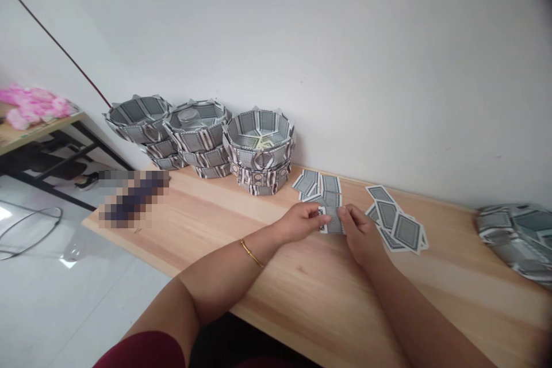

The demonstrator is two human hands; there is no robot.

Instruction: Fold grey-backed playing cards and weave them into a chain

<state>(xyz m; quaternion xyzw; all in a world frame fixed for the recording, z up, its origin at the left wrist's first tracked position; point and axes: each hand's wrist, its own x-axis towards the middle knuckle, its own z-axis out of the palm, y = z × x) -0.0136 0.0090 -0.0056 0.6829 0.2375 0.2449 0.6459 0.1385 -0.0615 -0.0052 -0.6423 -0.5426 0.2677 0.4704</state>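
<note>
My left hand (302, 220) and my right hand (360, 230) meet over the wooden table (276, 276), both pinching one grey-backed playing card (333, 221) between fingertips. The card lies low over the table, partly hidden by my fingers. Just behind it, a few loose cards (319, 186) lie face down. To the right of my right hand, another spread of cards (399, 221) rests on the wood. A gold bangle sits on my left wrist.
Three stacks of bowls folded from cards (259, 146) stand against the white wall at the back left. More folded card work (517, 236) lies at the right edge. A blurred object (131, 195) sits at the table's left end. A shelf with pink flowers (34, 106) is far left.
</note>
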